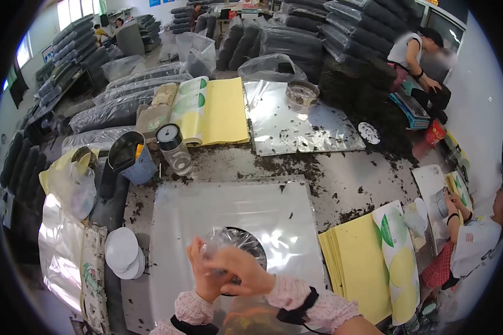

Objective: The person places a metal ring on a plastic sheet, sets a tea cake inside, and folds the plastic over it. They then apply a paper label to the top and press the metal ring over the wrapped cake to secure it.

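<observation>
Over the lower middle of a shiny metal sheet [223, 204], my left hand [204, 273] and my right hand [243, 268] are close together with fingers bent. Crumpled clear plastic [221, 237] shows between and above them; my right hand is smeared by motion. Beneath the hands lies a round dark-rimmed thing [258, 245], partly hidden, with clear plastic over it. White round discs [122, 248] are stacked left of the sheet. To the right lie yellow sheets [355, 268].
A blue bucket [140, 167] and a clear jar [176, 153] stand behind the sheet. Farther back are a metal ring [302, 94] on another sheet and a dark crumbly heap [357, 100]. A co-worker [475, 245] sits right, another [411, 53] at back right.
</observation>
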`<state>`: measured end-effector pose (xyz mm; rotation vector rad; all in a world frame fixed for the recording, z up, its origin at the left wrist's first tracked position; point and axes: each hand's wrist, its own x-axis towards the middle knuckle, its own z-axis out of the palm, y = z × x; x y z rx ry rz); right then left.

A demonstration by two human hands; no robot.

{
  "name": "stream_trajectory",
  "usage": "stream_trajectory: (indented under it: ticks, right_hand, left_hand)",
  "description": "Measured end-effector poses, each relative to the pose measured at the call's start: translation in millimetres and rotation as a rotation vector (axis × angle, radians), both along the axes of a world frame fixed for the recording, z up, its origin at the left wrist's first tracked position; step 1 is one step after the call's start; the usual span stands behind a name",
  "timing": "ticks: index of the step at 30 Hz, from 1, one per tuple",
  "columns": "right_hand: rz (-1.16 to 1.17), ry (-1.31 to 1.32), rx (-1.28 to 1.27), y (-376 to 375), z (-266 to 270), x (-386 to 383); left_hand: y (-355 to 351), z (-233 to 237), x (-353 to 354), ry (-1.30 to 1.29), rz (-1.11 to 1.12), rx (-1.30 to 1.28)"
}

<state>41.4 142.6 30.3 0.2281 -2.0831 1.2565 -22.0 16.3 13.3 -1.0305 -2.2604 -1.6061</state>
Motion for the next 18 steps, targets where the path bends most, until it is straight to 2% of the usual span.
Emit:
stream_trajectory:
  ticks: [1,2,3,4,6,7,8,10,13,16,17,18]
  right_hand:
    - [0.034,-0.04,0.012,-7,-12,11]
    - [0.072,-0.089,0.03,-9,-23,26]
    - [0.152,-0.32,-0.1,-4,-34,42]
    - [-0.01,-0.23,-0.2,-3,-43,45]
    - [-0.324,0.001,-0.364,2,-41,28]
    - [-0.372,-0.178,-0.464,-6,-37,18]
    - [-0.311,-0.261,-0.173,-14,-11,16]
    - [-0.441,-0.257,0.104,-53,-12,19]
    - [-0.419,-0.292,0.122,-55,-27,42]
    - [-0.251,-0.501,0.232,-15,-11,45]
    - [-0.262,-0.583,0.181,-12,-15,38]
    - [-0.295,-0.579,0.204,-19,-22,42]
  left_hand:
    - [9,2,1,0.052,0.046,0.01]
    - [8,-1,-3,0.088,-0.046,-0.07]
    - [-1,-7,-7,0.112,-0.147,-0.155]
    - [-7,-11,-7,0.143,-0.257,-0.234]
    - [-2,-10,-2,0.139,-0.199,-0.263]
    - [0,-12,0,0.179,-0.184,-0.326]
    - [-1,-14,3,0.215,-0.175,-0.397]
    - [1,-24,0,0.298,-0.216,-0.509]
    - [-6,-33,-13,0.24,-0.404,-0.557]
    - [-19,17,-5,0.14,-0.367,-0.34]
    - [-20,8,-4,0.228,-0.423,-0.561]
    - [-20,0,-3,0.231,-0.451,-0.608]
